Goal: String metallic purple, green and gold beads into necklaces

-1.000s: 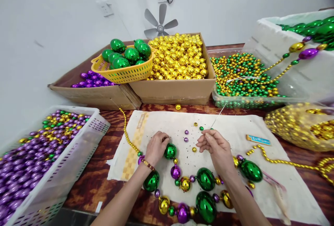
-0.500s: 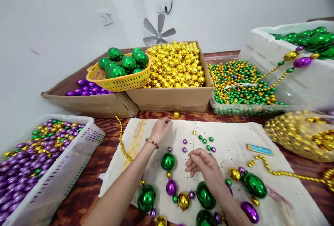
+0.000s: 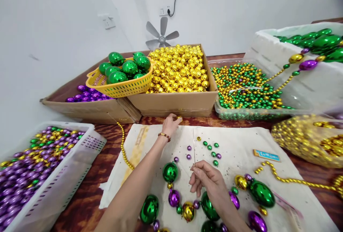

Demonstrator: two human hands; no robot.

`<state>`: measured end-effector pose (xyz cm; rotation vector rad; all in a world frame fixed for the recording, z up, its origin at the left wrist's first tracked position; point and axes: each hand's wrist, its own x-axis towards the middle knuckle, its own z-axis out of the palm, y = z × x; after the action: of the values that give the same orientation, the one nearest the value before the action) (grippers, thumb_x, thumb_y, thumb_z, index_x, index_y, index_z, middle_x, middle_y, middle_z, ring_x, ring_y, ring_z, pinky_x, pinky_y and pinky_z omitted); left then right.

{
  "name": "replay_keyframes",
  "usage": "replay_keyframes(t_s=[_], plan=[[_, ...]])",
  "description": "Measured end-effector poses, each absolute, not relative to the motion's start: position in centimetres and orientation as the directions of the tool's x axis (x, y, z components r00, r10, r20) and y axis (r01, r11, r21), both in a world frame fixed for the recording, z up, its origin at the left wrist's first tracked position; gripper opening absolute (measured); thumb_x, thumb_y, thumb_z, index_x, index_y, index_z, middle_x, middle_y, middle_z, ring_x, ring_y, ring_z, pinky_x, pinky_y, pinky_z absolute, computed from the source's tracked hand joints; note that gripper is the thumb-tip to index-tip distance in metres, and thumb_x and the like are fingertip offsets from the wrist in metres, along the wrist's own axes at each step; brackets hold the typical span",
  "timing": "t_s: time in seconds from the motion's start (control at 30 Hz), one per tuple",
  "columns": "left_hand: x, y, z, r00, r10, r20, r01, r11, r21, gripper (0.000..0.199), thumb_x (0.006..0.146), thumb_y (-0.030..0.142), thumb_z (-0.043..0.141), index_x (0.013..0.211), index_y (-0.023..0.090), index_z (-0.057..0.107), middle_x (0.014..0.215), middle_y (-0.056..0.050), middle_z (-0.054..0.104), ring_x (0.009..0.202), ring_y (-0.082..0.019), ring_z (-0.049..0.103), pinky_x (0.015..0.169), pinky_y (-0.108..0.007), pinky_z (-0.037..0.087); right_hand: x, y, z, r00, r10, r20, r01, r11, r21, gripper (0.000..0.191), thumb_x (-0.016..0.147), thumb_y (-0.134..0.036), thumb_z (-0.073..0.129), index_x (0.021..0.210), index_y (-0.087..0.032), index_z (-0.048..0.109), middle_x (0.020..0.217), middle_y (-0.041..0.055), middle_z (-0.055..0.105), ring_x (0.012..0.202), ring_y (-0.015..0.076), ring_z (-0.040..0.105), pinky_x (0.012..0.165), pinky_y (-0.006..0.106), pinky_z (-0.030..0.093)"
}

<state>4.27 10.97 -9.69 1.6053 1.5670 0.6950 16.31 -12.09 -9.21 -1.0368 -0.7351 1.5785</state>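
Note:
My left hand is stretched out to the far edge of the white cloth, its fingertips closed around a shiny gold bead. A bracelet circles that wrist. Between thumb and fingers my right hand pinches a long thin needle, which points upward. Below the hands curves a string of large beads, with a green ball, a purple ball and a gold ball among them. Part of this string is hidden by my right hand. Small loose green beads and purple beads lie beyond the needle.
Cardboard boxes of gold balls and purple balls stand at the back, with a yellow basket on top. White crate is left; clear bin, foam box and bag of gold beads are right.
My left hand has moved forward and slightly right to the gold bead at the cloth's far edge and taken hold of it. My right hand has lowered slightly, still pinching the needle.

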Motion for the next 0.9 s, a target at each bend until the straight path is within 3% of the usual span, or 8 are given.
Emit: replay_keyframes(t_s=[0.13,0.27,0.43,0.5,0.57,0.63,0.7,0.9], plan=[[2.4,9.3,-8.5,0.22,0.968,-0.123,0.397,0.027,0.918,0.042,0.089,0.051,0.045,0.117,0.022,0.055,0.104,-0.009,0.066,0.077,-0.018,0.069,0.066,-0.031,0.054,16.4,-12.0,-8.8,-0.034,0.971,-0.236,-0.409,-0.229,-0.883,0.027,0.091,-0.042,0.057,0.086,-0.015,0.056,0.066,0.0015,0.064,0.05,0.0119,0.062,0.041,0.018,0.042],[1.8,8.2,-8.7,0.237,0.969,-0.069,0.372,-0.025,0.928,0.036,0.086,0.047,0.051,0.108,0.019,0.059,0.1,-0.009,0.062,0.075,-0.018,0.066,0.065,-0.033,0.055,16.2,-12.0,-9.1,-0.043,0.972,-0.231,-0.406,-0.228,-0.885,0.028,0.091,-0.042,0.057,0.086,-0.015,0.056,0.065,0.001,0.064,0.049,0.0113,0.061,0.04,0.017,0.041],[5.4,8.0,-9.1,0.351,0.931,0.102,0.404,-0.249,0.88,0.031,0.077,0.029,0.066,0.107,0.022,0.065,0.108,-0.007,0.057,0.102,-0.022,0.056,0.1,-0.042,0.042,16.4,-12.2,-8.9,0.005,0.968,-0.251,-0.407,-0.227,-0.885,0.028,0.09,-0.043,0.058,0.084,-0.015,0.056,0.064,0.0007,0.063,0.048,0.0109,0.06,0.04,0.017,0.041],[7.7,8.0,-8.9,0.499,0.847,0.181,0.426,-0.422,0.801,0.04,0.079,0.026,0.064,0.118,0.025,0.062,0.117,-0.007,0.055,0.111,-0.024,0.051,0.106,-0.042,0.036,16.5,-12.3,-8.7,0.042,0.964,-0.262,-0.412,-0.222,-0.884,0.028,0.09,-0.043,0.058,0.084,-0.015,0.056,0.063,0.0006,0.063,0.047,0.0108,0.059,0.04,0.017,0.041],[10.1,8.0,-8.7,0.67,0.707,0.226,0.459,-0.634,0.623,0.046,0.084,0.027,0.059,0.13,0.027,0.054,0.126,-0.007,0.05,0.115,-0.025,0.047,0.104,-0.041,0.037,16.6,-12.4,-8.6,0.065,0.964,-0.258,-0.421,-0.208,-0.883,0.028,0.091,-0.043,0.057,0.083,-0.015,0.056,0.063,0.0005,0.063,0.047,0.0104,0.059,0.041,0.017,0.041],[12.4,8.1,-8.8,0.791,0.578,0.203,0.469,-0.784,0.405,0.051,0.087,0.033,0.055,0.137,0.029,0.045,0.132,-0.007,0.045,0.113,-0.026,0.047,0.1,-0.041,0.04,16.6,-12.4,-8.7,0.071,0.965,-0.251,-0.438,-0.196,-0.877,0.029,0.09,-0.043,0.057,0.083,-0.015,0.056,0.062,0.0002,0.062,0.046,0.0097,0.059,0.041,0.017,0.041],[14.5,8.4,-9.2,0.833,0.528,0.166,0.473,-0.835,0.282,0.055,0.086,0.039,0.057,0.138,0.032,0.042,0.133,-0.007,0.044,0.11,-0.026,0.049,0.095,-0.041,0.043,16.5,-12.2,-9.0,0.063,0.965,-0.253,-0.462,-0.197,-0.865,0.03,0.09,-0.045,0.058,0.084,-0.015,0.056,0.061,-0.0001,0.062,0.044,0.0092,0.058,0.04,0.016,0.039],[19.2,9.2,-10.7,0.839,0.521,0.156,0.474,-0.841,0.261,0.028,0.087,0.028,0.054,0.114,0.025,0.061,0.111,-0.009,0.053,0.104,-0.027,0.051,0.084,-0.04,0.048,16.2,-11.5,-10.3,0.042,0.967,-0.252,-0.532,-0.191,-0.825,0.037,0.087,-0.051,0.059,0.083,-0.014,0.054,0.058,0.0004,0.064,0.039,0.0083,0.057,0.035,0.013,0.035]])
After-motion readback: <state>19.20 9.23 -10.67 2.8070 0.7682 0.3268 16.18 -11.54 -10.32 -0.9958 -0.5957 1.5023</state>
